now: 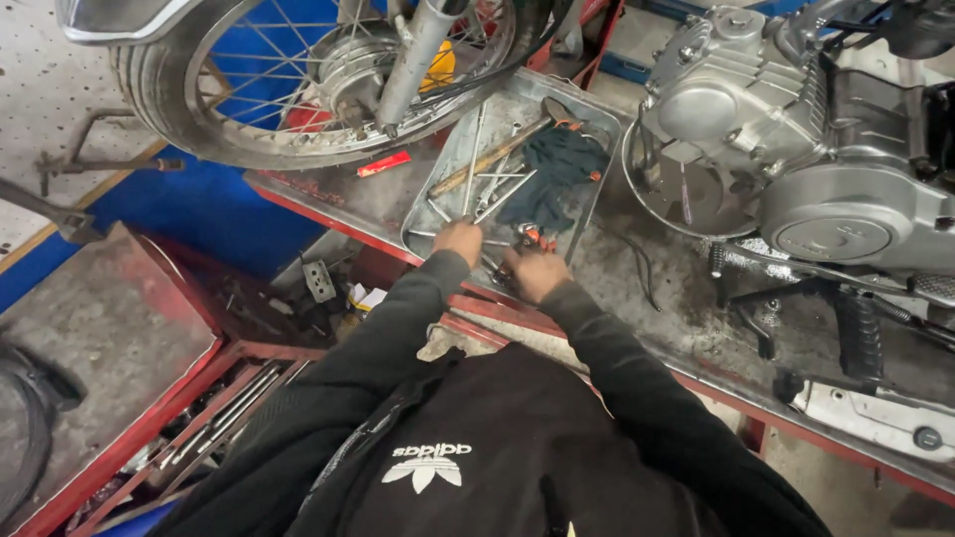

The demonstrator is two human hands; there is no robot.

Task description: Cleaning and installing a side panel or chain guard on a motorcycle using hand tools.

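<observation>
Both hands reached into one metal tray (582, 214) at its near edge: left hand (460, 242) and right hand (534, 271), grips unclear; several wrenches (494, 184), one hammer (497, 151).

A tool tray (587, 204) lies between wheel (199, 109) and engine (796, 129).

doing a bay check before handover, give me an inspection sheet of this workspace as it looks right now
surface: grimy red-edged lift platform, oil-stained
job's things: metal tray holding wrenches, a hammer and a dark rag
clutter: small red item beside the tray; loose tools in the red trolley
hands: left hand and right hand both at the tray's near edge among the tools; grip cannot be told
cables: thin dark wire lying on the platform
surroundings: motorcycle wheel and engine on the platform; blue floor area
</observation>
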